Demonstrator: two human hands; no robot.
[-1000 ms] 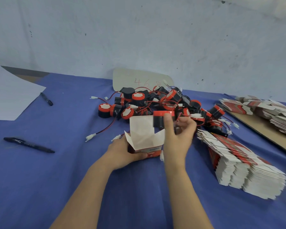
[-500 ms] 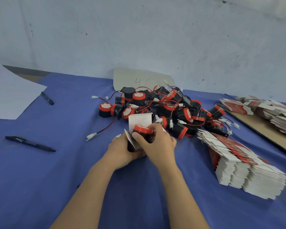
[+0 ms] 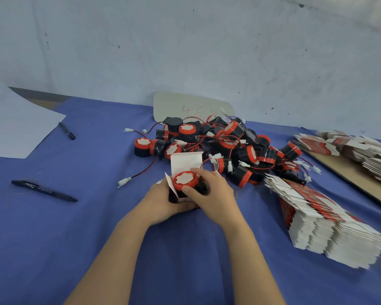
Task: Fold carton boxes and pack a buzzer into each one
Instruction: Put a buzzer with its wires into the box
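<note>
While half inside white carton [image 3: 186,161], round red-capped buzzer [image 3: 185,180] in right hand [image 3: 215,194].

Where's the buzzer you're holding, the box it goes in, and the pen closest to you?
buzzer [image 3: 185,179]: head view, on its white top face.
carton box [image 3: 186,161]: head view, on its raised white flap.
nearest pen [image 3: 44,191]: head view, middle of its barrel.

Red-capped buzzer [image 3: 185,180] halfway into an open carton box [image 3: 186,160], left hand [image 3: 161,201] around the box, right hand [image 3: 213,192] on the buzzer.
</note>
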